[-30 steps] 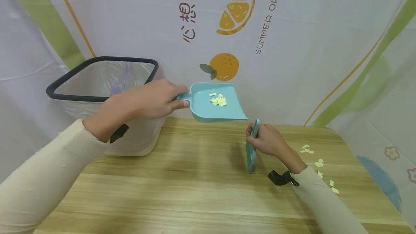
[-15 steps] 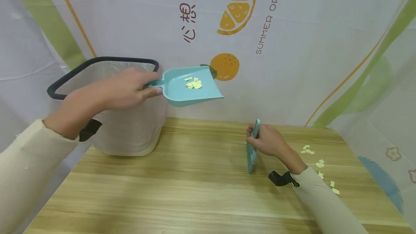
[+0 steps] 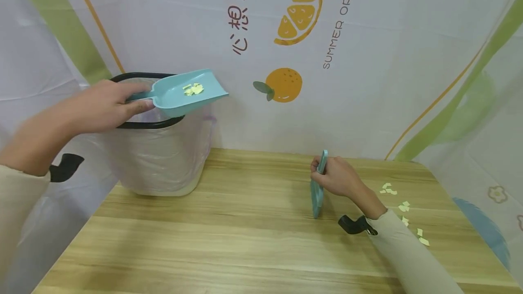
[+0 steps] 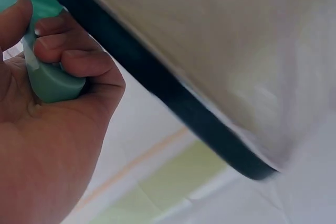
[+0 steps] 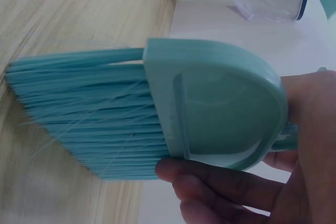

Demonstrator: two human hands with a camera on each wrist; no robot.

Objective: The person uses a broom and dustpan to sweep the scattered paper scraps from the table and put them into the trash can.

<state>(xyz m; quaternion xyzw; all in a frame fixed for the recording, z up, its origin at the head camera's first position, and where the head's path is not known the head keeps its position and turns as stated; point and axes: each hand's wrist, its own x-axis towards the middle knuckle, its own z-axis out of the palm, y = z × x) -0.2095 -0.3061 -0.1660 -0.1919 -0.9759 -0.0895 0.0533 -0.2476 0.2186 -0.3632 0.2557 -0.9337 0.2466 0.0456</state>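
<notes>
My left hand (image 3: 108, 105) grips the handle of a light-blue dustpan (image 3: 171, 96), its fingers curled round the handle in the left wrist view. A small heap of pale yellow paper scraps (image 3: 194, 90) lies in the pan. Pan and hand are over the rim of a bin (image 3: 163, 162) with a black edge and a clear liner; the pan's open lip points right, past the rim. My right hand (image 3: 336, 176) holds a light-blue hand brush (image 3: 316, 194) upright. In the right wrist view the brush's bristles (image 5: 89, 114) touch the wooden table.
Several little groups of yellow paper scraps (image 3: 404, 206) lie along the right side of the wooden table (image 3: 245, 239). The bin stands at the table's back left corner. A white printed curtain (image 3: 367, 80) hangs close behind the table.
My left hand has carried the dustpan left and upward, from beside the bin to over its rim, with the scraps still in it. The right hand and brush stay in place.
</notes>
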